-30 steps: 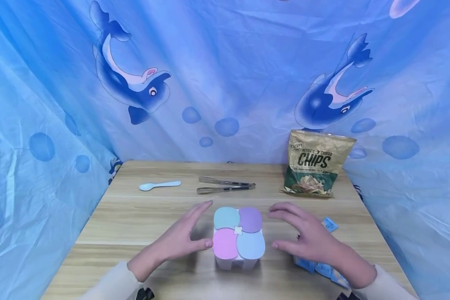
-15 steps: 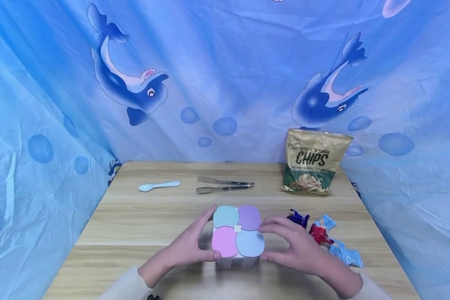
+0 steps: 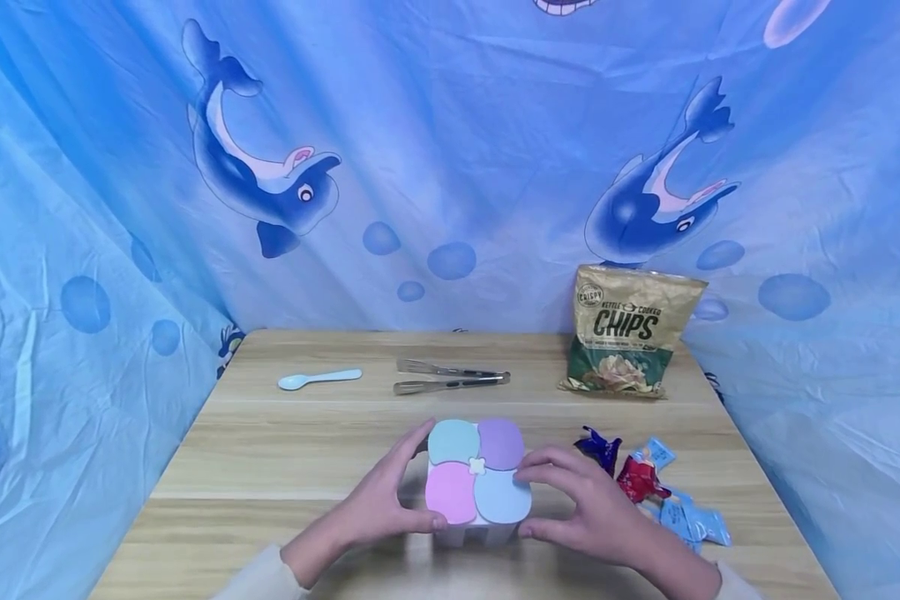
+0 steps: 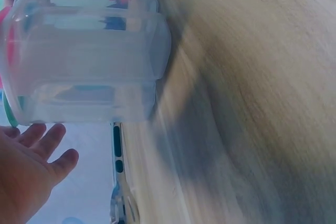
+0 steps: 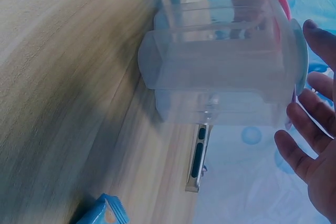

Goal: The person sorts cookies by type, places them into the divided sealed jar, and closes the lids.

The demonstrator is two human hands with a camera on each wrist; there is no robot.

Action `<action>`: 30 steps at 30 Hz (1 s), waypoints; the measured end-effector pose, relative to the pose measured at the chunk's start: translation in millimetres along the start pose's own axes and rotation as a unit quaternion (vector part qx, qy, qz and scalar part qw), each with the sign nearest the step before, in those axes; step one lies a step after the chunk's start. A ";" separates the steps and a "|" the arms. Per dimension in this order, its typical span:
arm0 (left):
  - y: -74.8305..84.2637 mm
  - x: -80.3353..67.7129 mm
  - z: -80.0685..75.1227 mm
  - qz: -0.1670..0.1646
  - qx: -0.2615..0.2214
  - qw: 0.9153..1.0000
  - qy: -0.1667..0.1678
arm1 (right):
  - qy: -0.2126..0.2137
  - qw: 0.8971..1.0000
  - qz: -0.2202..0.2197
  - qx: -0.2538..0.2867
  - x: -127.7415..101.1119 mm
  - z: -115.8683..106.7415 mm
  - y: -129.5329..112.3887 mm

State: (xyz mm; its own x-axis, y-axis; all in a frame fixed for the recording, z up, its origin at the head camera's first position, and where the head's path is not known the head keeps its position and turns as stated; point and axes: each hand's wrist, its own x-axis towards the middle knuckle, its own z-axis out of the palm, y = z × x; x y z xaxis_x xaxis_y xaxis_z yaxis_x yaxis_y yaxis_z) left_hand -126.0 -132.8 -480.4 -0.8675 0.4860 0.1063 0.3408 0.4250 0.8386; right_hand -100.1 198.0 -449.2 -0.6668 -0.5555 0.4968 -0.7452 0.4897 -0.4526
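A clear plastic box (image 3: 476,479) with four pastel lids in teal, purple, pink and blue stands on the wooden table (image 3: 270,450) near its front edge. My left hand (image 3: 390,500) lies against the box's left side, fingers fairly straight and thumb at the front corner. My right hand (image 3: 585,500) flanks the right side, fingertips at the lid's edge. In the left wrist view the box (image 4: 89,56) sits just beyond the spread fingers of my left hand (image 4: 31,156). In the right wrist view, my right hand (image 5: 310,145) has its fingers extended by the lid of the box (image 5: 220,61).
A bag of chips (image 3: 633,337) leans against the blue dolphin curtain at the back right. Metal tongs (image 3: 450,377) and a pale blue spoon (image 3: 318,379) lie at the back of the table. Several wrapped sweets (image 3: 645,479) lie right of the box.
Both hands have closed in from the sides until they reach the box. My right hand moved left off the wrapped sweets, which now show.
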 end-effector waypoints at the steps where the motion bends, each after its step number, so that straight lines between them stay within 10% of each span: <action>1: -0.7 0.6 0.6 0.003 -0.001 1.000 0.003 | 0.000 1.000 -0.001 0.002 0.5 -0.3 -0.2; 30: -8.3 27.4 0.6 -0.017 -0.079 0.997 0.000 | -0.003 1.000 0.020 -0.010 11.6 0.3 20.6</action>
State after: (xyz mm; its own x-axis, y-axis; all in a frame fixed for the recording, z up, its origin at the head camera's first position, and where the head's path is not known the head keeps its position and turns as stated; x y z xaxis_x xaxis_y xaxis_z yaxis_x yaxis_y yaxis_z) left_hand -152.3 -122.6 -484.8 -0.8775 0.4735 0.0762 0.2496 0.3152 0.9156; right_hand -123.1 201.4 -452.9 -0.6960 -0.5387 0.4747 -0.7180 0.5244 -0.4576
